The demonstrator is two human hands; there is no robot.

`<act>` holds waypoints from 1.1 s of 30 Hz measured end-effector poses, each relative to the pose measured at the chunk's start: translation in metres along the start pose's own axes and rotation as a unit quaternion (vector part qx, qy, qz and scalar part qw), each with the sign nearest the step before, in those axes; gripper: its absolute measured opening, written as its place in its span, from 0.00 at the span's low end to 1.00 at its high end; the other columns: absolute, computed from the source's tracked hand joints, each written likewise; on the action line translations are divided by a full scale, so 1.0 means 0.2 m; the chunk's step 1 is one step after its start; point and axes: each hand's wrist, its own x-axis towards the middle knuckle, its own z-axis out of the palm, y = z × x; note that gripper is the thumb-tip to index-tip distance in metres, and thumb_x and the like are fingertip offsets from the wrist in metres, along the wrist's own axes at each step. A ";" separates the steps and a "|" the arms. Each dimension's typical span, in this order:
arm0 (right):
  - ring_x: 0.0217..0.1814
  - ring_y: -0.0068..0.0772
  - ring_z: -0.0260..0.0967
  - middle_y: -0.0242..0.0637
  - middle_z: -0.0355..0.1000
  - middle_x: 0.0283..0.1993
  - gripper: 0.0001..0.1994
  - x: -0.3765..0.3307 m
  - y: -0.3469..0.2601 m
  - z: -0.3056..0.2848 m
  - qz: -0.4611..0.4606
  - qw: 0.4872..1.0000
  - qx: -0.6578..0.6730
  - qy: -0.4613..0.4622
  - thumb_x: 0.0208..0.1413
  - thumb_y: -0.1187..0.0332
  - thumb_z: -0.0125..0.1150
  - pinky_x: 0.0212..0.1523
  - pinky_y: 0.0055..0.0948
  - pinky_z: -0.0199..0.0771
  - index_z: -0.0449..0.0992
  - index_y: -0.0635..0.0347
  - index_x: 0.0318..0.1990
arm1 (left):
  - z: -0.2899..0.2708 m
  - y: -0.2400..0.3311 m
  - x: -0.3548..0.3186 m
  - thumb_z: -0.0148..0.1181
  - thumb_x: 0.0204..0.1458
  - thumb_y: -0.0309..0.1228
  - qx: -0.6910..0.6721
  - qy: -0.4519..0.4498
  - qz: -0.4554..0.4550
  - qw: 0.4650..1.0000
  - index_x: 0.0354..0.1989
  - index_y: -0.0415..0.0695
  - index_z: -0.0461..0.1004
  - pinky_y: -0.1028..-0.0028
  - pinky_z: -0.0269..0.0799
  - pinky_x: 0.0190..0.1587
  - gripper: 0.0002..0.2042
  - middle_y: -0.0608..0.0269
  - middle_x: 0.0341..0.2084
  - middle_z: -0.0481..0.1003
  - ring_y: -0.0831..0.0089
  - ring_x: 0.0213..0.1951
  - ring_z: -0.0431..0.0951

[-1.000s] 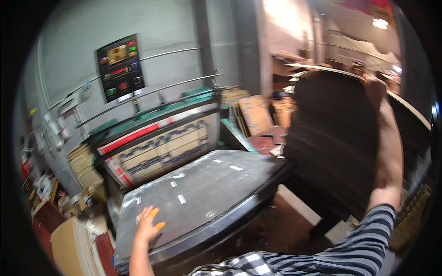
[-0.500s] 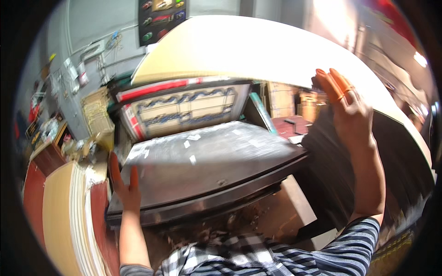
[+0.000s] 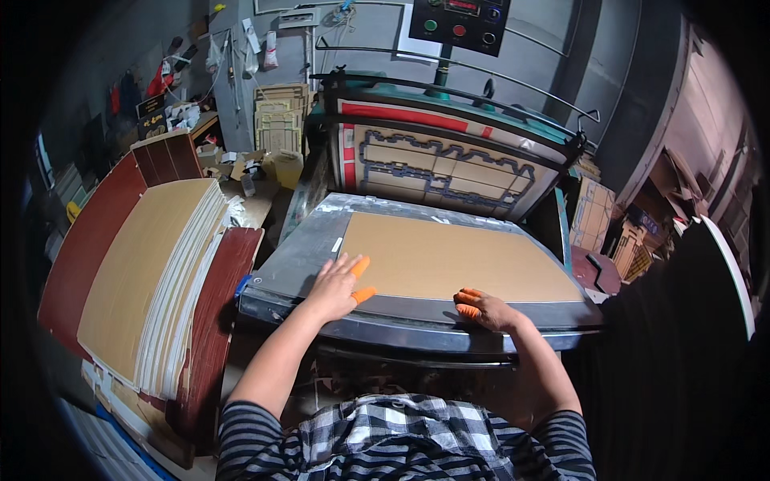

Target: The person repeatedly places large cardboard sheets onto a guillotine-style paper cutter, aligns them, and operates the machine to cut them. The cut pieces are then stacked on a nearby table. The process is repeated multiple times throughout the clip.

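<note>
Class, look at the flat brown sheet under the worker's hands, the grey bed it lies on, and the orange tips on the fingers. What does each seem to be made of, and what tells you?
Brown sheet: probably cardboard; matte, tan, thin and flat.
Grey bed: likely metal; dull sheen, scuffed, with a hard rounded front edge.
Orange fingertip covers on the left hand and right hand: probably rubber or latex; smooth and close-fitting.

Brown cardboard sheet (image 3: 453,260) on grey press bed (image 3: 301,260). Orange fingertip covers (image 3: 362,280) on both hands. Black-and-white checked and striped shirt (image 3: 401,437). Red and green press frame (image 3: 449,112).
</note>
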 end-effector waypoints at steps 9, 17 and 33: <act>0.76 0.49 0.37 0.35 0.46 0.74 0.40 0.04 0.08 0.01 0.177 0.981 -0.079 0.003 0.54 0.28 0.36 0.66 0.71 0.33 0.56 0.39 0.69 | 0.20 -0.18 0.31 0.39 0.59 0.58 0.005 -0.233 -0.112 0.966 0.71 0.50 0.48 0.55 0.38 0.70 0.36 0.63 0.72 0.43 0.56 0.72 0.39; 0.76 0.54 0.36 0.39 0.46 0.74 0.46 0.21 -0.10 0.03 0.137 0.985 -0.090 -0.047 0.49 0.24 0.40 0.65 0.73 0.37 0.54 0.45 0.68 | 0.12 -0.19 0.34 0.41 0.59 0.53 0.034 -0.232 -0.202 0.951 0.70 0.45 0.49 0.54 0.39 0.69 0.35 0.61 0.71 0.45 0.56 0.72 0.42; 0.71 0.50 0.49 0.38 0.57 0.67 0.39 0.26 -0.09 -0.02 0.137 0.988 -0.070 -0.012 0.51 0.27 0.43 0.61 0.73 0.49 0.65 0.48 0.59 | 0.34 0.42 0.48 0.47 0.57 0.57 -0.008 -0.192 -0.003 0.981 0.68 0.43 0.55 0.52 0.37 0.70 0.37 0.57 0.70 0.50 0.55 0.71 0.46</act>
